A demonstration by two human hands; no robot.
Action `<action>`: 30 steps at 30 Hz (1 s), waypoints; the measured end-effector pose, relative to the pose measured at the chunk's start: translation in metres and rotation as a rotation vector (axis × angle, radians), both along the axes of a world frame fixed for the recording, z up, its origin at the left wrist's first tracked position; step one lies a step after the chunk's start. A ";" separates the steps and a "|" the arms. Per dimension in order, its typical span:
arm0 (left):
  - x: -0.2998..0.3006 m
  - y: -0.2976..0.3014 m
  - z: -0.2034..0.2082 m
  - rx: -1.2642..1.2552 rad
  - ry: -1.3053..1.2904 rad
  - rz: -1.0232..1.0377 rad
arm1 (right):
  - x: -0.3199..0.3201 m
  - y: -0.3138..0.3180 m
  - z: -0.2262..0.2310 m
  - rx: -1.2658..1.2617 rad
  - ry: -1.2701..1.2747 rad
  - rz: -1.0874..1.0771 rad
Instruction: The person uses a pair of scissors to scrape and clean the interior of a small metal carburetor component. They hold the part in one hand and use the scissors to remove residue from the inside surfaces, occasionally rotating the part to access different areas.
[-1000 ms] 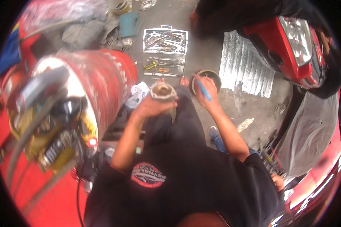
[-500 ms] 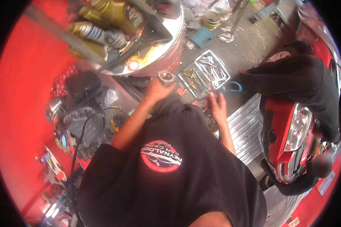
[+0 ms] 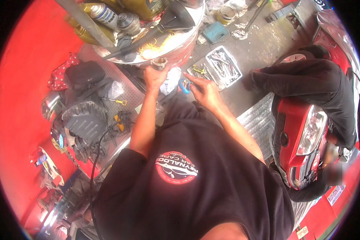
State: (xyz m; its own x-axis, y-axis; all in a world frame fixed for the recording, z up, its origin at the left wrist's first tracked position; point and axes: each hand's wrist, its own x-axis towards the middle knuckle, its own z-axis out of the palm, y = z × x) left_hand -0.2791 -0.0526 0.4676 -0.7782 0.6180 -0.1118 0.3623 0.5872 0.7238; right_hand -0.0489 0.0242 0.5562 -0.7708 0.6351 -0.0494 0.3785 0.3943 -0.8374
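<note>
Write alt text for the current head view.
Seen from above, a bare left hand holds a small cup-shaped part while the right hand holds a blue looped object, hard to identify. Beyond are a drum topped with bottles and a black funnel, and an open tool case; at right, another person is beside a red car front.

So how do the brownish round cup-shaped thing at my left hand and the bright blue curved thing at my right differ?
The brownish round cup-shaped thing is dull; the bright blue curved thing is vivid. The cup-shaped thing shows a round rim, the blue thing a bent band. The cup-shaped thing tops the left hand; the blue thing sits left of the right hand.
</note>
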 end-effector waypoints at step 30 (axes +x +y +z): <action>-0.010 0.018 -0.040 0.392 -0.274 -0.130 | -0.048 0.039 0.044 0.183 -0.300 0.210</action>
State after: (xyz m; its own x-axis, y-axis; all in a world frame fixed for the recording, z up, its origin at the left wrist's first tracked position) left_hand -0.2889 -0.0349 0.4272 -0.6666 0.7443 -0.0416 0.1797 0.2145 0.9600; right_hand -0.0973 0.0633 0.6003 -0.8532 0.4848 -0.1926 0.4908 0.6210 -0.6111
